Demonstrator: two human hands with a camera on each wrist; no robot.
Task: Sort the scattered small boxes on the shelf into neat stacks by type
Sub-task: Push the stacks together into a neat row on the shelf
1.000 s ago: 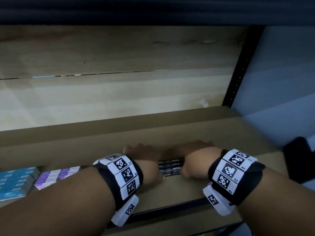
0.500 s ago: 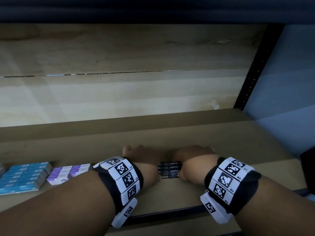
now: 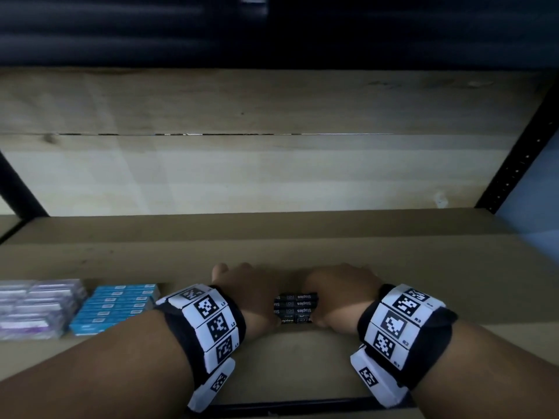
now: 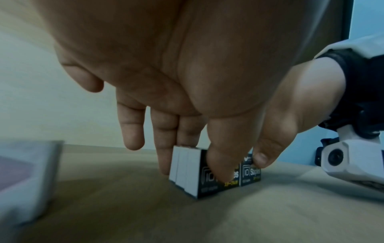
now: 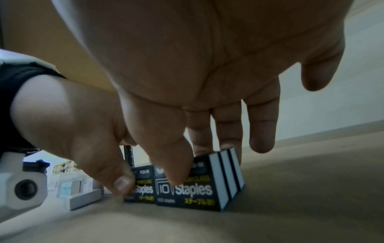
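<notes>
Stockroom or office-supply storage area, going by a metal-framed shelf (image 3: 393,297) with a perforated black upright (image 3: 514,170) and brown board deck. Stationery stock sits on it: black staples boxes (image 3: 295,308), blue boxes (image 3: 115,308), purple boxes (image 3: 36,309) in rows.

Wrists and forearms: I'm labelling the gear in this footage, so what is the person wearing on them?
Each wrist carries a black band: left band, right band. White square tiles printed with black-and-white codes cover both. A white camera housing hangs under each band. The forearms have no sleeves, and the left hand and right hand wear no gloves.
</notes>
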